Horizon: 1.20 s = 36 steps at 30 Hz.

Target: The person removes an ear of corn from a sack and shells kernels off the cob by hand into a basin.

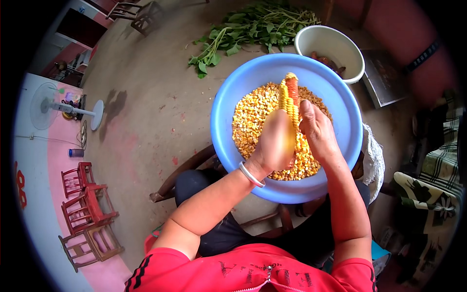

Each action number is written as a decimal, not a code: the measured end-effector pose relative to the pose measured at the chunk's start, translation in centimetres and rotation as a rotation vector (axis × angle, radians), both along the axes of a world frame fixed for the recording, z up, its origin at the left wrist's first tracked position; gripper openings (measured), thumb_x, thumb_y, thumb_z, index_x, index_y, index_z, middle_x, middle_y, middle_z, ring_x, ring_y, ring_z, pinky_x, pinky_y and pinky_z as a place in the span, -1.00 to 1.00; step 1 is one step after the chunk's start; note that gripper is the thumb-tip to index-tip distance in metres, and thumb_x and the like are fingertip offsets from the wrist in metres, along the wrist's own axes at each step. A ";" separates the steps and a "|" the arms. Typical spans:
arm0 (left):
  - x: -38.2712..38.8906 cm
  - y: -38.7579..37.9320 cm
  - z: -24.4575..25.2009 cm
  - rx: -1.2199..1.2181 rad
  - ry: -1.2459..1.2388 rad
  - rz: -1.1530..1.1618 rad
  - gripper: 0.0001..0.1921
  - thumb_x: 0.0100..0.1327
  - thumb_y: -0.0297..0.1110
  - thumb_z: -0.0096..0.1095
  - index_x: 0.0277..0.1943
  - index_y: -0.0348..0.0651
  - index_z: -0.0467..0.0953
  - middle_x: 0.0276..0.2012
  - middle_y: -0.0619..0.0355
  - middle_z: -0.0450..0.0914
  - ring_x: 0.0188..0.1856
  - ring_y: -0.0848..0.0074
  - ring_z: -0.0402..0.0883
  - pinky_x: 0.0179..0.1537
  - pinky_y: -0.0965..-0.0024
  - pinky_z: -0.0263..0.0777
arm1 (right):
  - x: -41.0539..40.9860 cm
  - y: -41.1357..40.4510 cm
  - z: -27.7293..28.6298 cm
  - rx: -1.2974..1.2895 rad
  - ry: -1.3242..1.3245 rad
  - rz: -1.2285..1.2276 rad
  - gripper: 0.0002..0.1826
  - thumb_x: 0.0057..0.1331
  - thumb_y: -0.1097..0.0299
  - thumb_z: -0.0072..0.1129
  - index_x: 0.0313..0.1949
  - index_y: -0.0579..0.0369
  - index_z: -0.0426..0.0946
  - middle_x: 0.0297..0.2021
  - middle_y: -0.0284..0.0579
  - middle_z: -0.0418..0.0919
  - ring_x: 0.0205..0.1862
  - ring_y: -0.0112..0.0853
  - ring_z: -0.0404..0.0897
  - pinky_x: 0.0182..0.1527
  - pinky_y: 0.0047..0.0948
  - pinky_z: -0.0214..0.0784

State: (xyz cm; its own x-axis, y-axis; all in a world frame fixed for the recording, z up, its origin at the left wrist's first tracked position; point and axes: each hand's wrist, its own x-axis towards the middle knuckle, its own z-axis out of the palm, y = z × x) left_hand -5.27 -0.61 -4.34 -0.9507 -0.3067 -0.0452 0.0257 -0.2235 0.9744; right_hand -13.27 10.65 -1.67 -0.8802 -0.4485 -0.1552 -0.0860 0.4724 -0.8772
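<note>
A blue plastic basin (230,87) rests before me at my lap, and loose yellow corn kernels (255,113) lie in it. My left hand (277,137), blurred and with a silver-coloured bangle (251,175) at its wrist, is closed around an ear of corn (290,98) above the kernels. The ear points away from me; part of it bears yellow kernels, and a reddish strip of cob is bare. My right hand (316,126) is at the ear's right side, thumb up, its fingers curled and partly hidden. Whether it grips the ear is unclear.
Leafy green stems (251,29) lie on the floor beyond the basin. A pale tub (355,54) with reddish-brown things inside stands at the back right, beside a flat dark box (385,76). A white sack (373,164) is right of the basin. Wooden chairs (87,208) and a standing fan (73,109) are at the left.
</note>
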 end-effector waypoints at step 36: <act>-0.2 -0.8 1.0 0.460 -0.167 0.052 -0.51 0.54 0.08 -0.29 0.10 -0.15 0.44 -0.17 0.23 0.54 -0.19 0.63 0.54 -0.19 0.51 0.46 | 2.7 -0.9 1.3 0.051 0.061 0.166 -0.64 0.49 0.17 -0.18 -0.11 0.28 0.40 -0.57 0.04 0.59 -0.43 -0.07 0.65 -0.26 -0.17 0.45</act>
